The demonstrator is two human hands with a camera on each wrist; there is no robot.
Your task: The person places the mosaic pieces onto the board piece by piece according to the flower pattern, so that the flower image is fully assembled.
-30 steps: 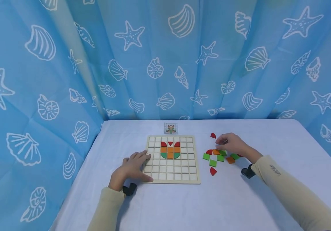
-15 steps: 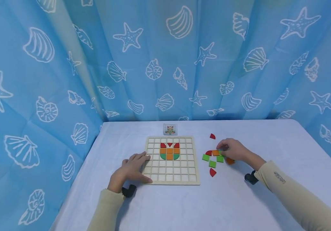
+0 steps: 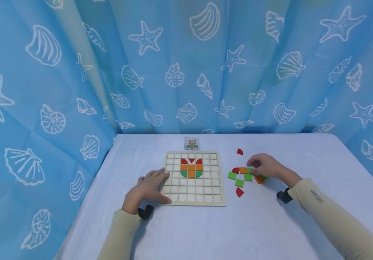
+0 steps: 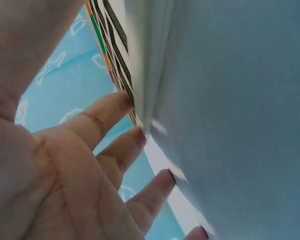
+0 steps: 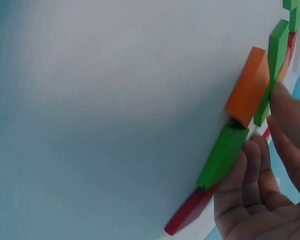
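A pale wooden grid board (image 3: 200, 190) lies flat on the table, with red, orange and green pieces (image 3: 191, 168) forming a tulip shape near its top. My left hand (image 3: 150, 187) rests along the board's left side, fingers spread, thumb at the lower left corner. To the right, my right hand (image 3: 269, 167) is low over loose pieces, its fingers loosely bent. In the right wrist view the thumb is right at a green tile (image 5: 277, 47). Beside it lie an orange tile (image 5: 247, 89), another green tile (image 5: 223, 157) and a red piece (image 5: 191, 210).
Several more loose pieces lie between board and right hand, including a green square (image 3: 239, 183) and a red quarter circle (image 3: 240, 192). Another red quarter circle (image 3: 240, 151) is farther back. A small pattern card (image 3: 192, 143) lies behind the board. A blue shell-print curtain (image 3: 186, 72) surrounds the table.
My right hand has shifted slightly to the right and toward me, within the loose pieces. The left hand and the board's pattern stay as they were.
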